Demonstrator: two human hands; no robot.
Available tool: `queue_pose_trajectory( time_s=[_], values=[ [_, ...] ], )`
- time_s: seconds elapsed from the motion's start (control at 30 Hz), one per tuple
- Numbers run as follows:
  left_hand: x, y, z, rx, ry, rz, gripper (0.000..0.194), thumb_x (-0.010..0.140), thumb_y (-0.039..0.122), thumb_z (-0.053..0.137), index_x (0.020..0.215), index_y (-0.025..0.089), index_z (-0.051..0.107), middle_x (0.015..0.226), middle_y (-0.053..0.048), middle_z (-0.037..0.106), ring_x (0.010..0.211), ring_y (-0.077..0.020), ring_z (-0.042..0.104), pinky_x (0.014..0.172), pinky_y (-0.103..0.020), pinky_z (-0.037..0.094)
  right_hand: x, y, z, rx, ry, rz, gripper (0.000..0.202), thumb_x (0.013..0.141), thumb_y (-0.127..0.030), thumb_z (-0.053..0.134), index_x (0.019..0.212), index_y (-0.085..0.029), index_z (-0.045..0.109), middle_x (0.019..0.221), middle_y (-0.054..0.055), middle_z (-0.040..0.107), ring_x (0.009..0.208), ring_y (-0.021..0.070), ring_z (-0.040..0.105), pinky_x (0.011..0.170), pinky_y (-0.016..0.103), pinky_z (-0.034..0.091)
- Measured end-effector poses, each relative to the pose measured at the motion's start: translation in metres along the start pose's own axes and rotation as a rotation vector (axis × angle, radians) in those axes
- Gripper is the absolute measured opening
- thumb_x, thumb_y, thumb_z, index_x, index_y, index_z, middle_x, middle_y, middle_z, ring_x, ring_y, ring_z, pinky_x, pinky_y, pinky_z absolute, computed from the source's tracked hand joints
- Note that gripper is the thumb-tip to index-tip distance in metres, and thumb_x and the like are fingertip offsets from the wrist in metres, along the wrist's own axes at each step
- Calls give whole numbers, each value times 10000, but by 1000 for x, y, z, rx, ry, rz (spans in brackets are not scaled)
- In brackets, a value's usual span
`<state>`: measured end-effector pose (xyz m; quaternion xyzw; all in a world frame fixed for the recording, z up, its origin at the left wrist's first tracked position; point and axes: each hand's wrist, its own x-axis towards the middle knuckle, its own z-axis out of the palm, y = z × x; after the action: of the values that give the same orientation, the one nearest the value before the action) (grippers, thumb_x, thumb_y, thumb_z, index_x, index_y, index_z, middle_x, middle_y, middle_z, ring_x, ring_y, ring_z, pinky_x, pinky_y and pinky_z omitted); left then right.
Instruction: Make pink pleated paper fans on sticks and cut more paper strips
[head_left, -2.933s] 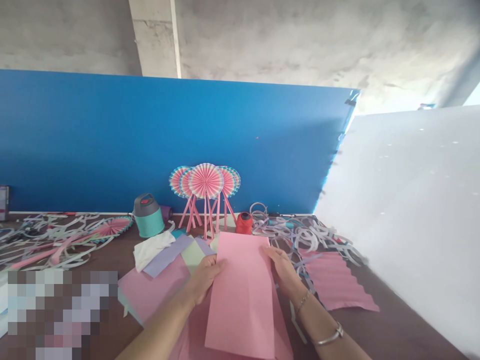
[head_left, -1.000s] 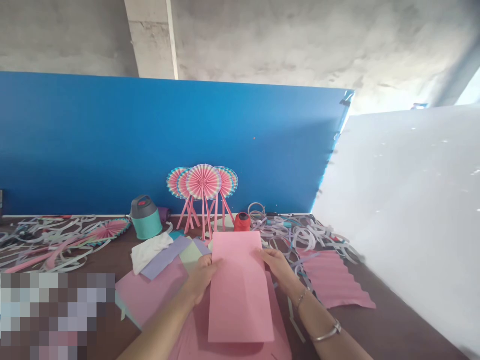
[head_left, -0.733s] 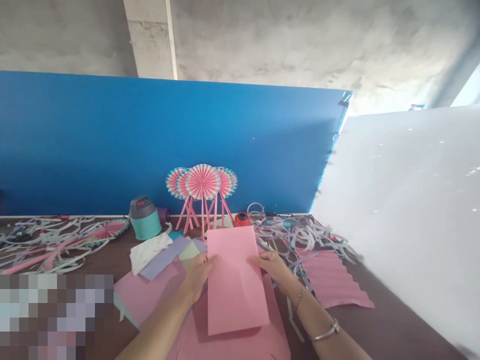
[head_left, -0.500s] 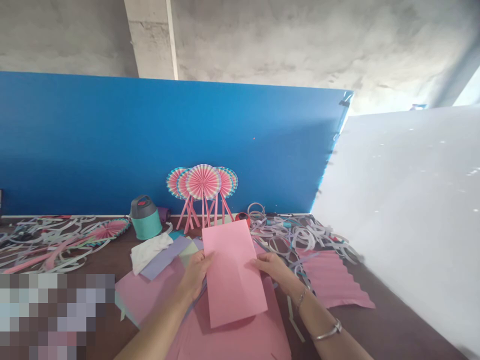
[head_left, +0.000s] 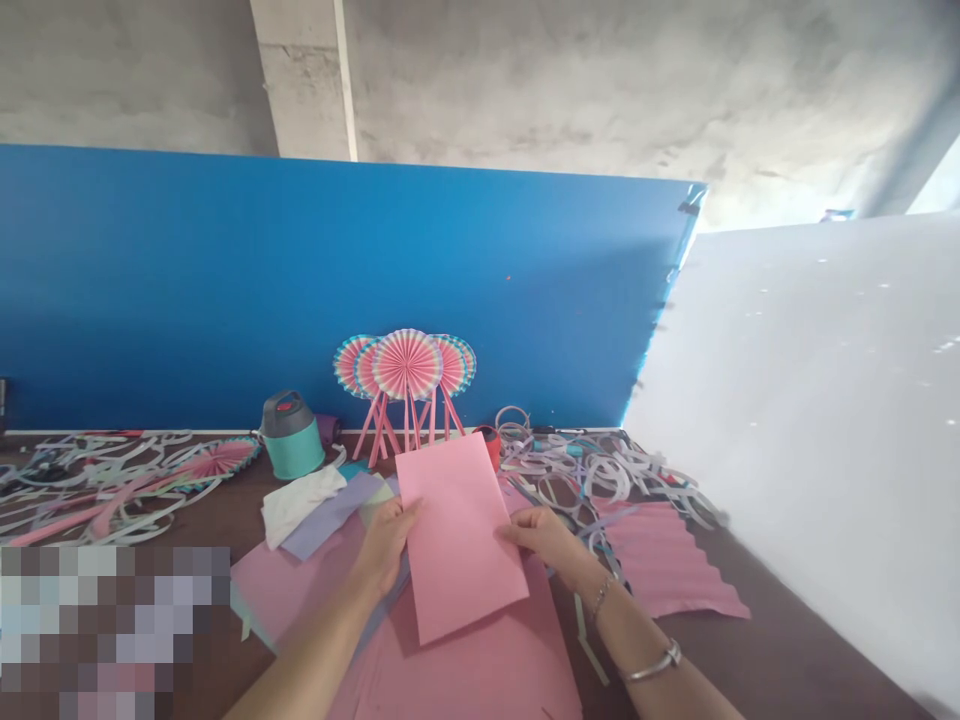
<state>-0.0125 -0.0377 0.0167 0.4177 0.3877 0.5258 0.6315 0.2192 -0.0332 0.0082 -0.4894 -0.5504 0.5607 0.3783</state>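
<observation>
A pink sheet of paper [head_left: 461, 540] is held up, slightly tilted, between both hands. My left hand [head_left: 390, 540] pinches its left edge, thumb on the near face. On the opposite edge, my right hand [head_left: 544, 540] grips it the same way, with a bracelet and a bangle on that arm. Below the raised sheet lies larger pink paper [head_left: 480, 680] on the dark table. More pink paper [head_left: 300, 595], a lavender sheet [head_left: 330, 525] and a crumpled white piece [head_left: 300, 505] lie by my left hand.
Round pleated paper fans [head_left: 407, 365] on pink sticks stand against the blue panel [head_left: 225, 270]. A teal lidded container [head_left: 294, 445] is left of them. Tangled paper strips [head_left: 615, 475] lie on both sides. Right of my hands is a pleated pink sheet [head_left: 667, 560], near a white panel [head_left: 810, 430].
Both hands have shifted the pink sheet slightly to the left and up, still gripping its two edges. The surrounding things have stayed in place.
</observation>
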Motion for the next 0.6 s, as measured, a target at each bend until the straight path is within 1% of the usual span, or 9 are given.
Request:
queue_pose_trajectory(
  time_s=[0.1, 0.2, 0.23, 0.3, 0.37, 0.4, 0.5, 0.6],
  values=[
    [-2, 3, 2, 3, 3, 6, 419, 687, 434, 724, 948, 110, 678, 898, -110, 736, 815, -255, 675, 701, -323, 499, 0, 2, -2, 44, 14, 24, 352, 593, -439, 773, 495, -139, 618, 463, -14, 573, 433, 87, 454, 453, 216, 298],
    [-4, 6, 2, 21, -80, 9, 434, 752, 487, 650, 1000, 131, 674, 968, -100, 726, 899, -254, 656, 782, -337, 484, 1, 4, -4, 85, 11, 14, 353, 618, -452, 756, 537, -131, 633, 491, -2, 595, 435, 92, 474, 450, 218, 312],
    [-5, 7, 2, 42, -121, -23, 446, 762, 511, 628, 994, 133, 679, 963, -99, 726, 911, -258, 651, 793, -344, 477, 2, 4, -5, 87, 20, 9, 356, 624, -458, 752, 552, -128, 641, 501, 4, 601, 438, 94, 479, 447, 220, 316],
    [-5, 7, 1, 112, -180, -130, 465, 751, 545, 620, 941, 128, 696, 917, -102, 732, 896, -265, 651, 793, -353, 469, 3, 4, -7, 82, 48, 2, 364, 620, -470, 750, 582, -120, 661, 514, 11, 607, 446, 100, 490, 445, 223, 326],
    [-4, 5, 0, 183, -194, -215, 458, 730, 550, 637, 878, 122, 709, 866, -102, 736, 849, -262, 657, 787, -357, 463, 4, 4, -7, 90, 72, -4, 375, 606, -481, 755, 609, -114, 678, 524, 14, 610, 460, 104, 503, 454, 226, 344],
    [-3, 4, -1, 209, -194, -228, 449, 725, 544, 645, 857, 121, 713, 848, -102, 737, 826, -258, 658, 789, -359, 460, 5, 4, -8, 99, 77, -11, 379, 601, -484, 757, 620, -113, 684, 531, 15, 614, 469, 106, 510, 464, 227, 356],
    [0, -1, -4, 228, -203, -190, 427, 719, 530, 653, 824, 122, 719, 825, -103, 736, 795, -257, 658, 802, -369, 452, 5, 3, -8, 127, 81, -21, 387, 600, -491, 757, 643, -112, 690, 560, 20, 629, 496, 110, 532, 496, 232, 389],
    [2, -3, -5, 219, -211, -145, 422, 723, 519, 651, 823, 115, 723, 823, -111, 736, 798, -270, 660, 814, -384, 452, 4, 2, -7, 123, 36, -3, 398, 613, -512, 742, 662, -120, 689, 597, 29, 645, 517, 121, 552, 490, 232, 395]
  ],
)
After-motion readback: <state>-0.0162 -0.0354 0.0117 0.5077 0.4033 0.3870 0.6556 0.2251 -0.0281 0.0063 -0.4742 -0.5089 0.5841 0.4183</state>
